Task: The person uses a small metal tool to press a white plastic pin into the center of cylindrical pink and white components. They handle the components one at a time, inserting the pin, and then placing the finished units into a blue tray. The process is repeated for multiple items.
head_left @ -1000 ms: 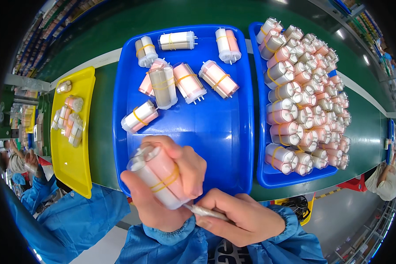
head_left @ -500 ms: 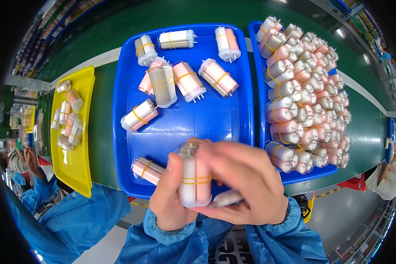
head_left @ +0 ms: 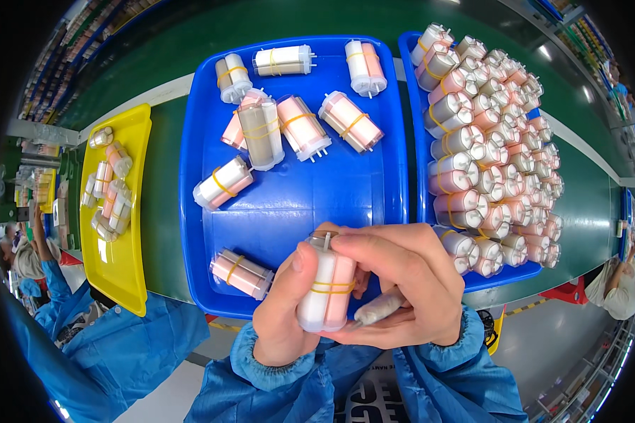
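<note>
A clear plastic cartridge (head_left: 324,289) with white and pink sections and a yellow rubber band stands nearly upright between my hands. My left hand (head_left: 282,310) is wrapped round its left side, thumb along the wall. The fingers of my right hand (head_left: 409,275) bend over its top right, by the thin white stem. Tucked in my right palm is a short, whitish, wrapped tool (head_left: 379,307) with a thin pointed tip. Just left of my hands another banded cartridge (head_left: 242,273) lies in the blue tray (head_left: 296,204). My palms hide the back of the held cartridge.
More banded cartridges (head_left: 261,134) lie in the tray's far half. To the right, a second blue tray (head_left: 418,162) is piled with cartridges (head_left: 490,155). A yellow tray (head_left: 130,282) with several cartridges stands left. A co-worker's blue sleeve (head_left: 55,282) shows beyond it.
My right hand, blurred by motion earlier, has settled with its fingers at the cartridge's top. The held cartridge has shifted right and tilts slightly. More of the wrapped tool shows.
</note>
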Demonstrator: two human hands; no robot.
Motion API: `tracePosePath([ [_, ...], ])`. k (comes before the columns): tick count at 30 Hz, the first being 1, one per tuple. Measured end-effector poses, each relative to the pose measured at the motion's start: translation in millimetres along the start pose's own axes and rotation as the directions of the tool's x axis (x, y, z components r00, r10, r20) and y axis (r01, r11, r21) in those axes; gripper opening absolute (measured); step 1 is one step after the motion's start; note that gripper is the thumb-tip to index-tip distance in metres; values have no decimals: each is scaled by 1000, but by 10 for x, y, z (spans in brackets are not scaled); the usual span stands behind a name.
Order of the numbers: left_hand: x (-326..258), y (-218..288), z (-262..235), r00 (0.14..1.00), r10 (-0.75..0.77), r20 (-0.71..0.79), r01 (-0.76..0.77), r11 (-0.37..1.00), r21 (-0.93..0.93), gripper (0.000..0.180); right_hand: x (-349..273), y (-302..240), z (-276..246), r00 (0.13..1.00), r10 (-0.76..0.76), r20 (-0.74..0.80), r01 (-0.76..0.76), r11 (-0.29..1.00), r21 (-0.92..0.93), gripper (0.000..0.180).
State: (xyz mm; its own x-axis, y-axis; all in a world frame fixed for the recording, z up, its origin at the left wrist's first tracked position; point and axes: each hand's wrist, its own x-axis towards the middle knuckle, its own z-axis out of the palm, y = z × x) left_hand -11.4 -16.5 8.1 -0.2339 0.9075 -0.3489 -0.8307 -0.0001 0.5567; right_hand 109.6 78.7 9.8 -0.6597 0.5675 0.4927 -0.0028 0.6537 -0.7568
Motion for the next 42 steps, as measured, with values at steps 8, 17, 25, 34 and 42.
tracePosePath([
  [8, 4, 110, 45, 980, 183, 83, -201, 858, 473, 55, 28, -45, -60, 1000, 4, 15, -5, 1000, 17, 62],
  [17, 95, 134, 13, 841, 503, 198, -534, 715, 452, 53, 23, 24, -43, 997, 55, 49, -63, 981, 182, 85],
  [25, 151, 26, -171, 504, 692, 517, -830, 223, 511, 42, -87, -36, -145, 820, 361, 444, -570, 593, 569, 101],
  [34, 140, -92, -184, 596, 640, 485, -798, 403, 449, 49, -151, -67, 64, 886, 406, 223, -447, 624, 641, 88],
  [42, 87, 51, -60, 926, 353, 135, -372, 789, 490, 80, -103, -54, 29, 960, 261, 99, -277, 843, 461, 81],
])
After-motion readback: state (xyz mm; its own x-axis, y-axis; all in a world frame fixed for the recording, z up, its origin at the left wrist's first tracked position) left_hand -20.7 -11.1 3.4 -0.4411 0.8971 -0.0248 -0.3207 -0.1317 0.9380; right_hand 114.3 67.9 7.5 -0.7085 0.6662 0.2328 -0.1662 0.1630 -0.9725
